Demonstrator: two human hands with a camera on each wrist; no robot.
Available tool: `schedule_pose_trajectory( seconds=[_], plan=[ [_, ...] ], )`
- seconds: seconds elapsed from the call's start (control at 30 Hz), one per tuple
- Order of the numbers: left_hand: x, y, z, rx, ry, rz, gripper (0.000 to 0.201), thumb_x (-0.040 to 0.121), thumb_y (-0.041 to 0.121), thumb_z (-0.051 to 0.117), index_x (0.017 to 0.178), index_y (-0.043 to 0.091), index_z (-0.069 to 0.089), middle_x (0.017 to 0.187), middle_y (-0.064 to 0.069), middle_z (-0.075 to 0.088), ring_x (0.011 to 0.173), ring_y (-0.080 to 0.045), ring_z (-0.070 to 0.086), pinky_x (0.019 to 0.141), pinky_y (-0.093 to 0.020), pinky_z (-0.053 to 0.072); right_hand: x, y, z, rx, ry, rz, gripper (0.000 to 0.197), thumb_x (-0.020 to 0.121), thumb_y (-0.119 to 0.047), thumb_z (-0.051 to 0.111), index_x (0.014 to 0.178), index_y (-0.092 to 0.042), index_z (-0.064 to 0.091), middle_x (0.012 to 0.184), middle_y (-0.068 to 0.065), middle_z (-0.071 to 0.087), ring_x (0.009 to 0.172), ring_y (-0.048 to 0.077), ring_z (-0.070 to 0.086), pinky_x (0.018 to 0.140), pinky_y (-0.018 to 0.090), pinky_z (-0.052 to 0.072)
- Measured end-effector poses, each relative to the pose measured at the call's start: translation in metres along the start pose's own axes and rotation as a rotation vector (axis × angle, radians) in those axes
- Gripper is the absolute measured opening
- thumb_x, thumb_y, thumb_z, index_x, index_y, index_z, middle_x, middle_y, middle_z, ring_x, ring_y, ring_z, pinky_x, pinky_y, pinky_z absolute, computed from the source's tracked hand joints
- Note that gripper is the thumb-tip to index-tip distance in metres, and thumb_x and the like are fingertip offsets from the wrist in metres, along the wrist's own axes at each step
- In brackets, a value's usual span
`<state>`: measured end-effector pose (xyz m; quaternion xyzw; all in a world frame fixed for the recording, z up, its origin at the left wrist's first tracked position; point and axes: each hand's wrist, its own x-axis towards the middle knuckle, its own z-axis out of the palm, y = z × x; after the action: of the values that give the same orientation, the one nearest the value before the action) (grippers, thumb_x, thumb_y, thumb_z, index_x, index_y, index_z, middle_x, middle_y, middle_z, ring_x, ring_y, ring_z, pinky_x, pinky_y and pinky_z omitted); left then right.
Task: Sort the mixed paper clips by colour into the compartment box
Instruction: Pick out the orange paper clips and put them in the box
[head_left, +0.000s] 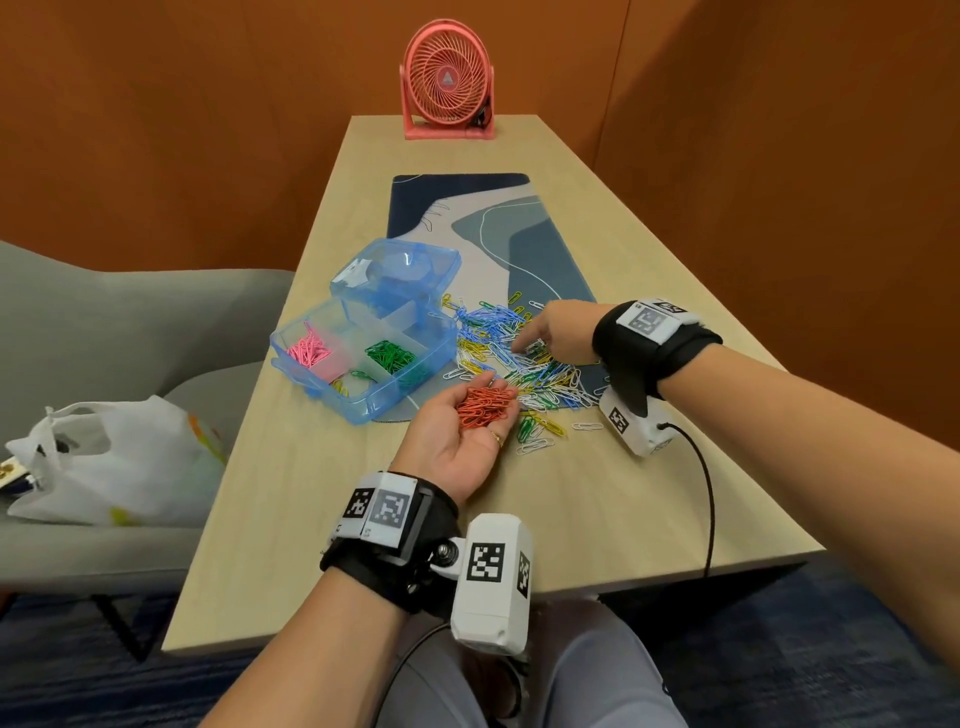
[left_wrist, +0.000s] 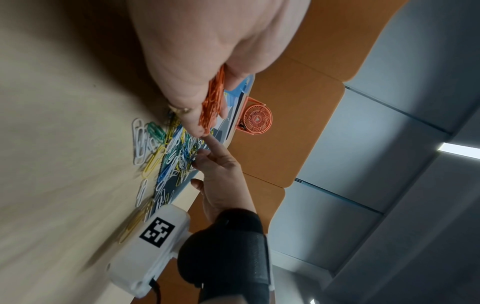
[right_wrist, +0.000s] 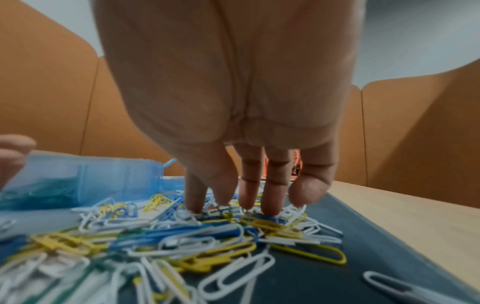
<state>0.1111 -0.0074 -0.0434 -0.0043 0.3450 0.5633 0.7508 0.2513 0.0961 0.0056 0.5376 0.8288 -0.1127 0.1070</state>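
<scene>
Left hand (head_left: 464, 435) cups orange clips (head_left: 487, 405), grip relaxed apart; right hand (head_left: 560, 332) fingertips, spread, touch mixed clips (head_left: 511, 345).

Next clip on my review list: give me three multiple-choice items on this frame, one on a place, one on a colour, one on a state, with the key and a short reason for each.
1. Where do the pink paper clips lie?
A. In a compartment of the blue compartment box
B. On the desk mat
C. In the left hand

2. What colour are the clips heaped in the left hand?
A. Yellow
B. Orange-red
C. White

3. How is the right hand placed?
A. Fingers down in the mixed clip pile
B. Resting on the pink fan
C. Gripping the box lid

Key: 1 A, the pink clips sit in the box's near-left compartment; 2 B, the orange-red clips fill the upturned palm; 3 A, the right wrist view shows its fingertips touching the pile.
</scene>
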Motion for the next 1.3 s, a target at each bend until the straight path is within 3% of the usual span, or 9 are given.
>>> schedule_pose_trajectory(
  seconds=[0.13,0.23,0.43,0.53,0.77,0.9,1.03,1.2,1.3],
  plan=[
    [0.0,0.002,-0.001,0.001,0.003,0.011,0.029,0.099,0.01,0.033,0.088,-0.003,0.056,0.085,-0.017,0.057,0.081,-0.029,0.056,0.09,-0.039,0.046,-0.002,0.004,-0.003,0.047,0.017,0.002,0.058,0.088,0.009,0.036,0.117,-0.03,0.067,0.14,-0.001,0.052,0.111,0.021,0.056,0.088,0.026,0.046],
    [-0.001,0.001,0.0,0.002,0.005,0.007,0.029,0.1,0.011,0.033,0.088,-0.003,0.056,0.085,-0.017,0.056,0.081,-0.03,0.056,0.087,-0.04,0.046,-0.001,0.006,-0.004,0.045,0.068,0.035,0.054,0.09,0.007,0.037,0.122,-0.026,0.065,0.137,0.003,0.053,0.108,0.023,0.056,0.082,0.025,0.042],
    [0.0,0.003,-0.002,-0.007,-0.005,0.013,0.028,0.099,0.009,0.034,0.087,-0.003,0.056,0.084,-0.017,0.057,0.081,-0.03,0.056,0.087,-0.039,0.048,0.011,0.008,0.0,-0.021,0.047,0.119,0.043,0.091,0.002,0.044,0.126,-0.014,0.062,0.13,0.008,0.059,0.116,0.028,0.056,0.096,0.032,0.044],
    [-0.001,0.004,-0.002,0.018,0.002,0.014,0.028,0.099,0.01,0.034,0.086,-0.002,0.057,0.083,-0.016,0.057,0.079,-0.029,0.057,0.075,-0.036,0.053,0.017,0.007,0.001,0.019,0.123,0.125,0.032,0.091,-0.004,0.051,0.117,-0.013,0.068,0.123,0.008,0.064,0.112,0.027,0.058,0.092,0.031,0.046],
    [-0.004,0.005,0.001,0.017,0.005,0.019,0.029,0.1,0.01,0.033,0.088,-0.003,0.056,0.086,-0.018,0.056,0.081,-0.03,0.056,0.084,-0.037,0.046,0.031,-0.005,0.0,0.047,0.164,0.138,0.023,0.089,-0.025,0.065,0.102,-0.007,0.072,0.101,0.009,0.07,0.097,0.026,0.063,0.078,0.031,0.048],
    [-0.006,0.007,0.002,0.026,0.003,0.022,0.028,0.099,0.01,0.033,0.089,-0.003,0.056,0.087,-0.018,0.056,0.081,-0.03,0.056,0.085,-0.037,0.045,0.036,-0.009,-0.001,0.015,0.096,0.165,0.02,0.087,-0.02,0.064,0.091,-0.001,0.067,0.089,0.014,0.064,0.083,0.027,0.06,0.071,0.031,0.047],
    [-0.006,0.01,0.0,0.019,0.001,0.025,0.029,0.1,0.01,0.032,0.089,-0.003,0.056,0.088,-0.018,0.057,0.082,-0.029,0.056,0.094,-0.041,0.043,0.035,-0.011,-0.002,0.05,0.106,0.194,0.01,0.083,-0.016,0.064,0.081,-0.006,0.06,0.078,0.01,0.057,0.073,0.024,0.053,0.063,0.028,0.043],
    [-0.006,0.011,-0.001,0.01,0.004,0.023,0.029,0.1,0.011,0.032,0.09,-0.004,0.056,0.089,-0.018,0.057,0.082,-0.03,0.056,0.093,-0.04,0.042,0.029,-0.01,-0.005,0.119,0.14,0.265,0.027,0.076,-0.017,0.07,0.06,-0.009,0.049,0.057,0.003,0.042,0.053,0.018,0.041,0.046,0.021,0.032],
    [-0.006,0.012,-0.001,0.009,0.019,0.024,0.03,0.1,0.011,0.032,0.09,-0.004,0.056,0.088,-0.018,0.057,0.083,-0.029,0.056,0.093,-0.041,0.042,0.022,-0.012,-0.012,0.103,0.136,0.289,0.014,0.077,-0.014,0.069,0.072,-0.004,0.061,0.065,0.007,0.055,0.062,0.021,0.051,0.051,0.024,0.042]
  ],
)
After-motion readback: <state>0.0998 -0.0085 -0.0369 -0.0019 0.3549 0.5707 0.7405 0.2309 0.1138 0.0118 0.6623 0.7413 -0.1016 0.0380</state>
